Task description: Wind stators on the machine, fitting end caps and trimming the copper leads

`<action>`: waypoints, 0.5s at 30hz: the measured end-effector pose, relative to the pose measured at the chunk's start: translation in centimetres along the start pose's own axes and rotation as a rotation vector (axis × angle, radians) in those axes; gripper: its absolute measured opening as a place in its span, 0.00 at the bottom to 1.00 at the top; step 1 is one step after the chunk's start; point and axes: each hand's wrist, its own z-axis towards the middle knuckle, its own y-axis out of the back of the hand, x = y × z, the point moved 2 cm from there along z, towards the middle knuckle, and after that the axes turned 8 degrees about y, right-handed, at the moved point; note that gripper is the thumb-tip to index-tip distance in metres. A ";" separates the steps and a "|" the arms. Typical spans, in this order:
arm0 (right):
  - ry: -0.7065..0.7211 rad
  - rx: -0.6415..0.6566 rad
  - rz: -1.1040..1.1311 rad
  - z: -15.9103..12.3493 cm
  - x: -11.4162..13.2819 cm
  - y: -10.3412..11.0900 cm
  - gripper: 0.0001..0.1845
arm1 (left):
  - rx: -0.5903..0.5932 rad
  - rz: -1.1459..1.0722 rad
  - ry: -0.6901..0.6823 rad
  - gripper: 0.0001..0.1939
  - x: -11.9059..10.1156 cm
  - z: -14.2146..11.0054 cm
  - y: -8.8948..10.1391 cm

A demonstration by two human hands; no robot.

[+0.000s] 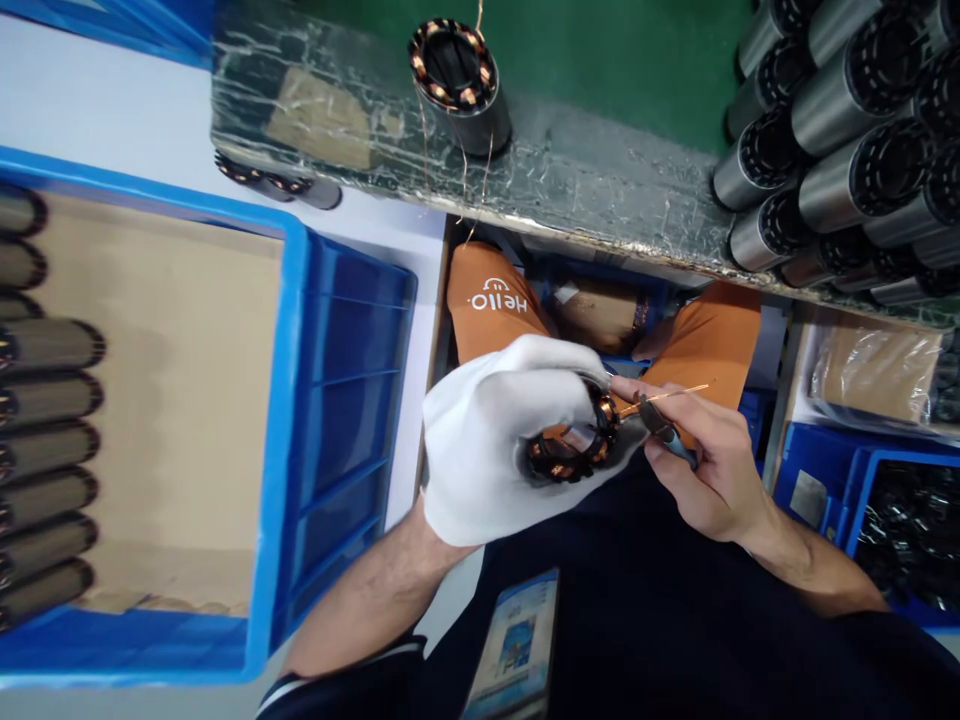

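Note:
My left hand (480,450), in a white glove, is wrapped round a motor stator (574,465) with copper windings round its dark end. The glove hides most of its outer side. Bare and closed, my right hand (716,465) grips small wire cutters (661,432) with a blue handle. The cutters' dark jaws are at the copper wire (675,392) that sticks out from the stator's rim; whether they touch it I cannot tell. Another wound stator (476,120) stands on the bench edge above, thin wire ends hanging from it.
Many metal stators (829,170) are stacked on the green bench (600,90) at upper right. At left, a blue crate (281,450) lined with cardboard holds a row of stators (49,400). A blue bin (862,500) of dark parts stands at lower right.

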 end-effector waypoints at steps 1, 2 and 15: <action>-0.004 -0.007 0.010 0.0 -0.1 -0.1 0.24 | -0.003 0.009 -0.008 0.19 0.0 0.0 -0.1; -0.010 -0.015 0.018 0.0 -0.3 -0.2 0.23 | -0.003 0.016 -0.016 0.18 0.0 0.1 -0.2; -0.637 0.167 0.673 1.3 -9.0 -2.3 0.35 | 0.206 0.172 0.041 0.19 5.0 -0.1 -3.0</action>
